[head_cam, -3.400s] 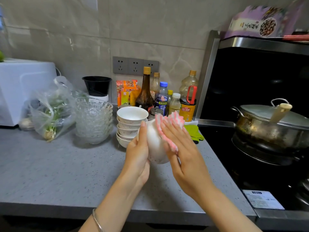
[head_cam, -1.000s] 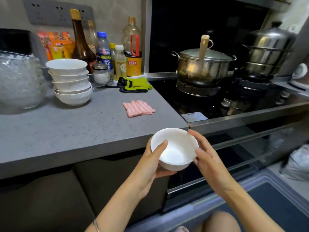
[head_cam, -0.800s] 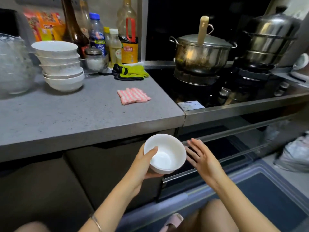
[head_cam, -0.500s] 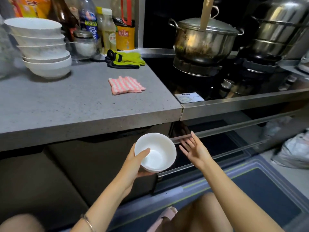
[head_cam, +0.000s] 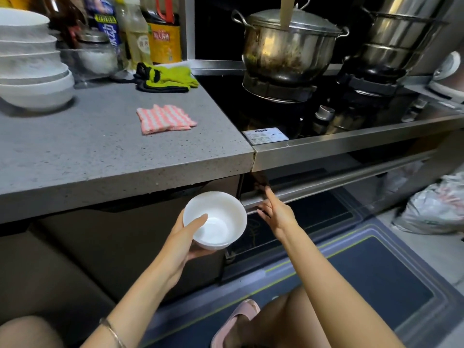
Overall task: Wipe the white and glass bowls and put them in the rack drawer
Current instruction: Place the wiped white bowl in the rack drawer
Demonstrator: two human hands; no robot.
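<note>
Bowl (head_cam: 223, 222), white, upright, gripped in L hand (head_cam: 183, 238), thumb over rim, just below counter (head_cam: 75, 146) edge. R hand (head_cam: 276, 213) at bowl's 3 o'clock, fingers straight, tips at drawer handle (head_cam: 339, 180); contact unclear. Pink cloth (head_cam: 164, 119) on counter at 12 o'clock, stacked white bowls (head_cam: 32, 71) at 10 o'clock.

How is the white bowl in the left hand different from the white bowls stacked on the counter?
The held bowl is a single one, gripped by the left hand below the grey counter; the stacked bowls sit nested on top of it. The held bowl tilts toward the camera and shows its empty inside; the stacked bowls stand upright, showing mostly outer walls. Both are white and round.
</note>
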